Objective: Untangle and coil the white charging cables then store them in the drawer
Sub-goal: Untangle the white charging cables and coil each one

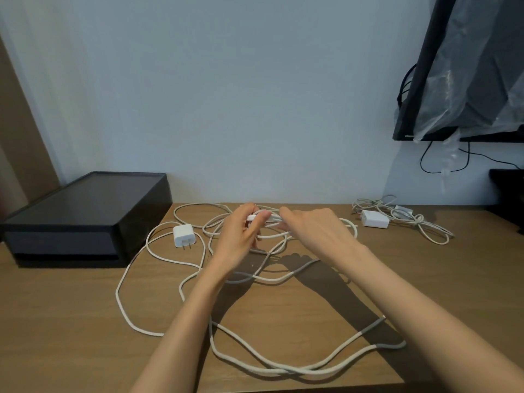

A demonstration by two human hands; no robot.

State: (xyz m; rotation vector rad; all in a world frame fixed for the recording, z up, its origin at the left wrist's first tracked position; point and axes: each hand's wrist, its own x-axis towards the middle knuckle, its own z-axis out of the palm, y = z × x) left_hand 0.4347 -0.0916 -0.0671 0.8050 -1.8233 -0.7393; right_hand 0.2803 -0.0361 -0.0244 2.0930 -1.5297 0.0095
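Hands close together above surface [85,321] centre: left hand [241,236] pinching a white cable end [255,217], right hand [317,231] gripping adjoining strands; tangled white cable [272,364] sprawled beneath, white plug adapter [183,235] at 9 o'clock, black drawer box [85,217] further at 9 o'clock.

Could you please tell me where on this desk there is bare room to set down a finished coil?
The wooden desk is bare at front left, between the black drawer box and the long white cable, and right of the right hand, below the second white charger bundle. The middle is crowded with loops.
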